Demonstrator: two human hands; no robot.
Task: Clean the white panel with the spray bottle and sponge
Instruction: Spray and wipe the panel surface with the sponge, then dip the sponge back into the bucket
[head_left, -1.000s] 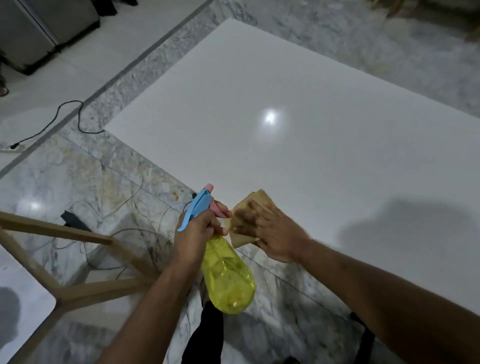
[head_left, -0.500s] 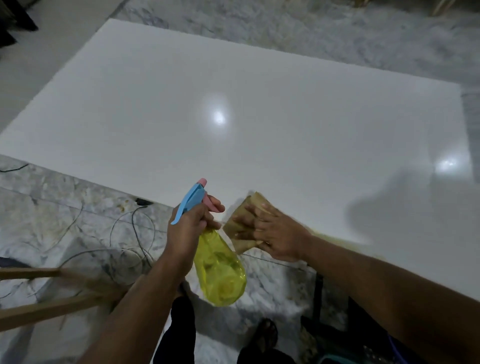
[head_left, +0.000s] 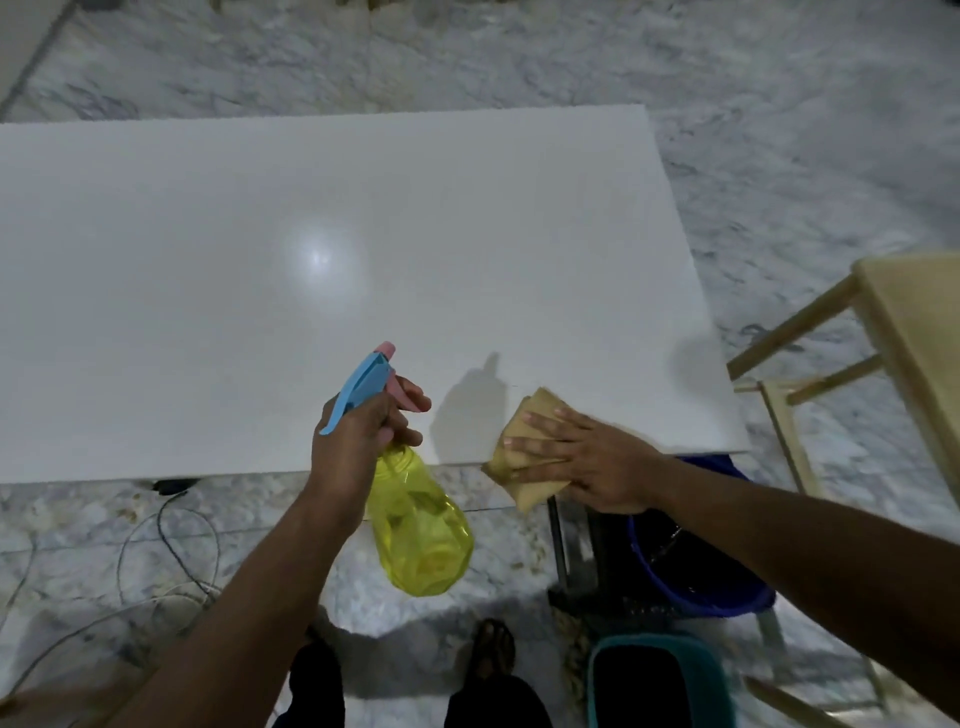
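Note:
A large glossy white panel (head_left: 260, 291) lies flat and fills the middle of the head view. My left hand (head_left: 358, 441) grips the neck of a yellow spray bottle (head_left: 421, 525) with a blue and pink trigger head, held just over the panel's near edge, nozzle pointing away from me. My right hand (head_left: 582, 457) presses flat, fingers straight, on a tan sponge (head_left: 524, 462) that lies across the panel's near edge, close to its right corner. The two hands are apart, with the bottle's shadow on the panel between them.
Marble floor (head_left: 779, 130) surrounds the panel. A wooden stool (head_left: 893, 332) stands at the right. A blue bucket (head_left: 706, 587) and a teal bin (head_left: 660, 680) sit below the near right corner. Cables (head_left: 166, 551) trail on the floor at the left. My legs show at the bottom.
The view has swung right, so the panel's right end and the stool now show. My right hand with the sponge has slid away from the bottle along the near edge.

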